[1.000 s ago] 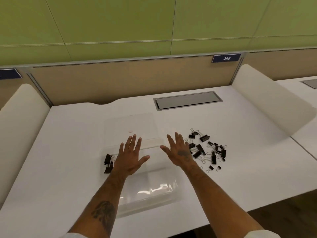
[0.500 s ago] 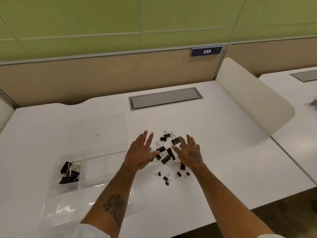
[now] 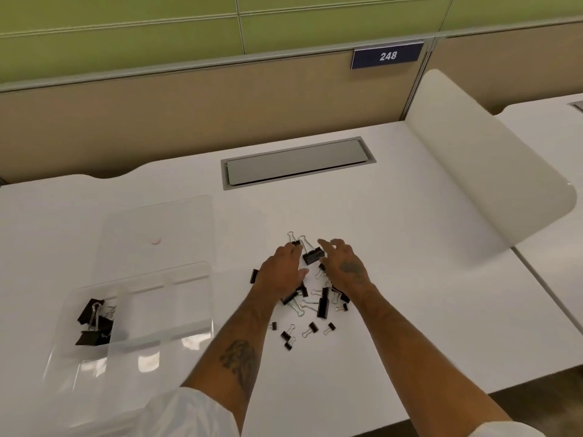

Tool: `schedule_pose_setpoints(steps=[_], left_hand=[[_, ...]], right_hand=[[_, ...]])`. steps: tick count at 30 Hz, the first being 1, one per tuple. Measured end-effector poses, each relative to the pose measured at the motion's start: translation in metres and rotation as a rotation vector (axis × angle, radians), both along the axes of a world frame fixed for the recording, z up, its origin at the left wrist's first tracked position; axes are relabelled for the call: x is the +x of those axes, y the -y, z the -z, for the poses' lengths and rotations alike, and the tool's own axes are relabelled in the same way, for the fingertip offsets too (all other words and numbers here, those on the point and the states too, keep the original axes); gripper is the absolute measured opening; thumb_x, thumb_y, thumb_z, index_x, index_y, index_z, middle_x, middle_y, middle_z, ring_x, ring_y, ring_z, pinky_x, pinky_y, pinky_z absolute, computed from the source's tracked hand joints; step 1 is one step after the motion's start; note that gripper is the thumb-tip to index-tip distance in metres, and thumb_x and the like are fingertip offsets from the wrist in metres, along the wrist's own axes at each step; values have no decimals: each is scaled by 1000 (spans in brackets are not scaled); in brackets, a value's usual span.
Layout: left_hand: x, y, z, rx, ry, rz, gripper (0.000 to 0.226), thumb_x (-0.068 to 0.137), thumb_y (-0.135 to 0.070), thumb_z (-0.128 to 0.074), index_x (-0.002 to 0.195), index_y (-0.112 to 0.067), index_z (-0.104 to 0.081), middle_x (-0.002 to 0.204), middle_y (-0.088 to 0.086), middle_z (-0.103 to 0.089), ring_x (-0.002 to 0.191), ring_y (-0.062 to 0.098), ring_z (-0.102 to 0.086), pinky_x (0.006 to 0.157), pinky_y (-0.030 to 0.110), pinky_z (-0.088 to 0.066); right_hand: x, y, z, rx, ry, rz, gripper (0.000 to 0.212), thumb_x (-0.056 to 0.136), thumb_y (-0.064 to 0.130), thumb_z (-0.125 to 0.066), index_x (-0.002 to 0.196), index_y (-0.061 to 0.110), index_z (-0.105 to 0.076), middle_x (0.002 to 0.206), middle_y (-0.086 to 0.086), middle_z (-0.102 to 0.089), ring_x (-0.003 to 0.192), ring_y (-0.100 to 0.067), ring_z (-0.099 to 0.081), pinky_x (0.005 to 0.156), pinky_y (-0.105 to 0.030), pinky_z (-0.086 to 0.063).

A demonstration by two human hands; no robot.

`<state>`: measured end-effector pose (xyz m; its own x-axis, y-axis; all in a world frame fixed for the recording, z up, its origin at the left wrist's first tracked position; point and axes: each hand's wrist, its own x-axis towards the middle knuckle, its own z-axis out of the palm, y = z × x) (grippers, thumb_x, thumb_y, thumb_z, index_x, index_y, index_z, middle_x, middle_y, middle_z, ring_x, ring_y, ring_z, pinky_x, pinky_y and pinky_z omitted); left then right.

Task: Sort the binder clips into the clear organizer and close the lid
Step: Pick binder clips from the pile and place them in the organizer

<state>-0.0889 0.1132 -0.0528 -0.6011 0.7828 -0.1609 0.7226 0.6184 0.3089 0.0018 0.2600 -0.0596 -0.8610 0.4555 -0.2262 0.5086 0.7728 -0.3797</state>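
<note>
My left grip (image 3: 280, 269) and right grip (image 3: 342, 266) hover palm-down over the binder clips (image 3: 321, 305), fingers loosely spread, both wide.

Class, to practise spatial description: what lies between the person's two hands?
Head view: a large black binder clip lies between left hand and right hand.

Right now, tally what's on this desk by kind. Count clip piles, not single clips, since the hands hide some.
Clear organizer: 1, its lid open
Binder clip piles: 2, the sorted pile in a left-end compartment, the loose pile on the desk
Hands: 2, left hand and right hand, over the loose pile
Grey hatch: 1
Total: 6
</note>
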Motion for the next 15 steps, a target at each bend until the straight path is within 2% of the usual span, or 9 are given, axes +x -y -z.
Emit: schedule_pose_setpoints(steps=[5,11,15], left_hand=[[0,-19,8,-33,45,-91,43,93,-38,-55,125,-11,-52,127,7,-49,111,23,-53,86,38,-48],[1,-32,17,-41,29,-132,36,91,-33,-61,119,-10,-57,126,9,-49,105,25,-56,82,38,-50],[3,-41,16,-19,10,-136,31,91,-31,-62,113,-10,-59,120,8,-52,102,24,-58,80,37,-50]], right_hand=[[-15,-4,6,13,62,-66,50,99,23,-46,147,23,-33,143,-12,-37,128,-28,-40,101,-42,-43],[-13,-7,14,80,-8,-94,31,95,18,-50,126,17,-55,125,-8,-53,109,-26,-53,83,-37,-52],[-9,-8,17,18,-55,-75,25,95,19,-51,118,15,-61,117,-6,-61,102,-24,-58,83,-35,-51]])
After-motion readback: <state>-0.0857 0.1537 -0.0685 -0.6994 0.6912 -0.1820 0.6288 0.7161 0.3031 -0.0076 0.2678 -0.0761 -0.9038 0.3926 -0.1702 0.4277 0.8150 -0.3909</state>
